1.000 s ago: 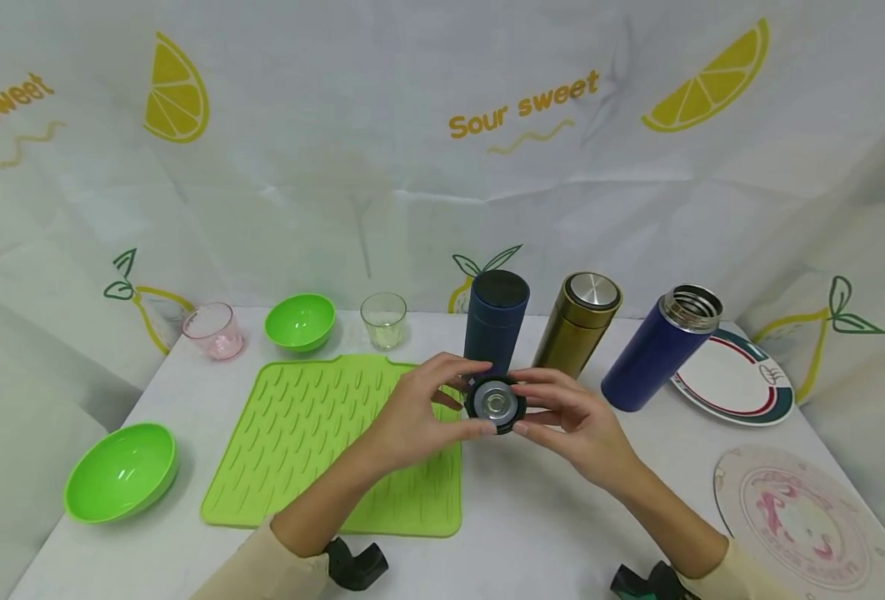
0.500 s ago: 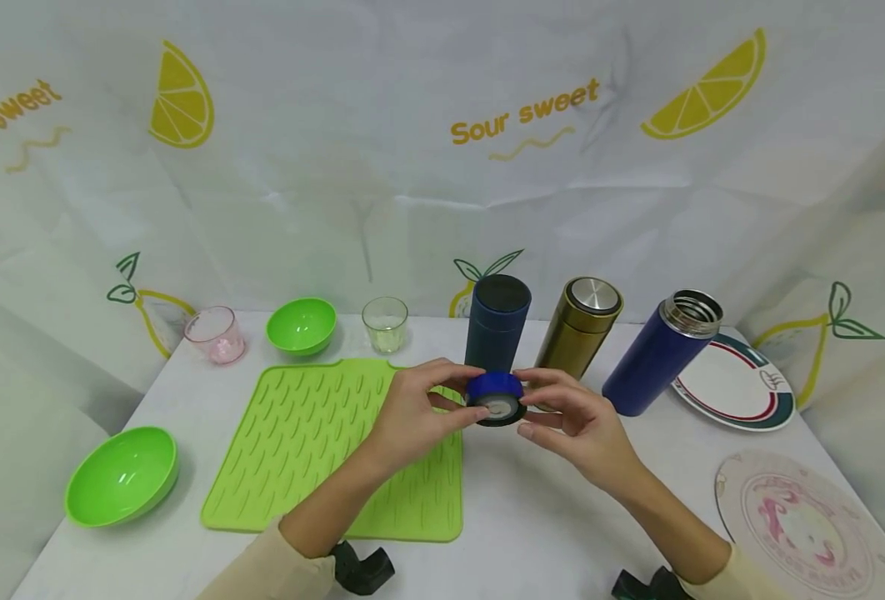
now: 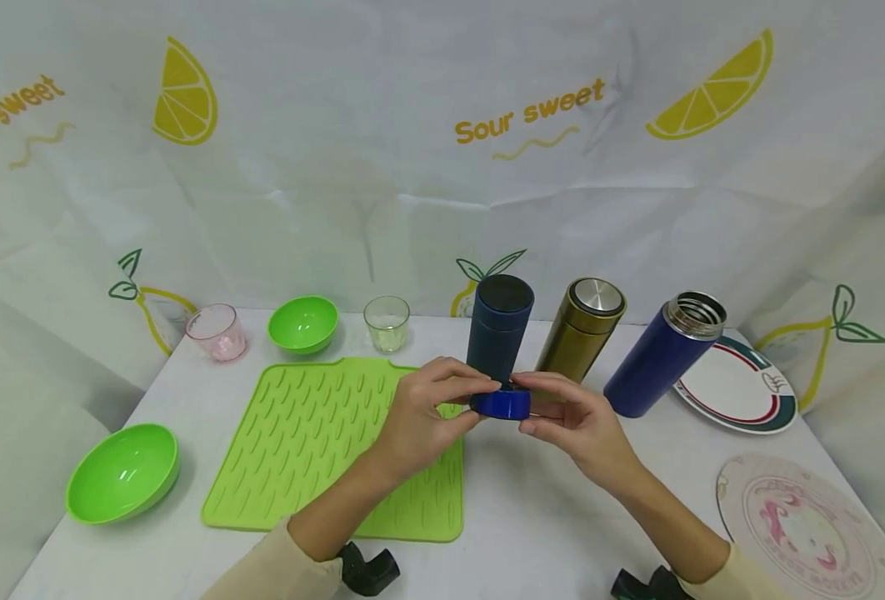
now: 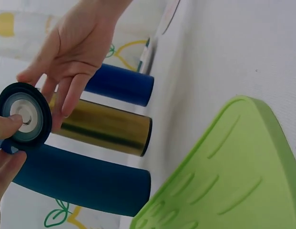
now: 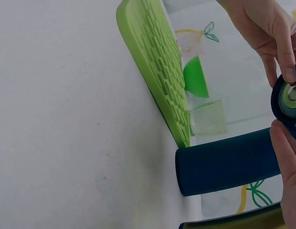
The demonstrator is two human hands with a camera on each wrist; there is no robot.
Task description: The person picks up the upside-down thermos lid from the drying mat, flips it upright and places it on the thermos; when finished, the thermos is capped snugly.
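Observation:
Both hands hold a blue bottle lid (image 3: 501, 406) just in front of the dark teal bottle (image 3: 497, 333). My left hand (image 3: 429, 407) pinches its left edge; in the left wrist view, the thumb lies on the pale inner disc of the lid (image 4: 29, 117). My right hand (image 3: 577, 419) has its fingertips and thumb at the right edge. From the head, the blue side faces me, and the inside is hidden. A blue bottle (image 3: 656, 358) stands without a lid to the right, its steel mouth showing. Between the bottles stands a gold one (image 3: 579, 329) with a steel-topped lid.
A green ribbed mat (image 3: 322, 450) lies left of the hands. Behind it are a pink glass (image 3: 217, 333), a small green bowl (image 3: 303, 324) and a clear glass (image 3: 387, 323). A larger green bowl (image 3: 122, 473) sits left. A plate (image 3: 738, 383) and round pink-printed mat (image 3: 795, 521) lie right.
The lid has been turned between the hands: its inner face looked toward the head camera, and now its blue side does. The bottles have stayed in place.

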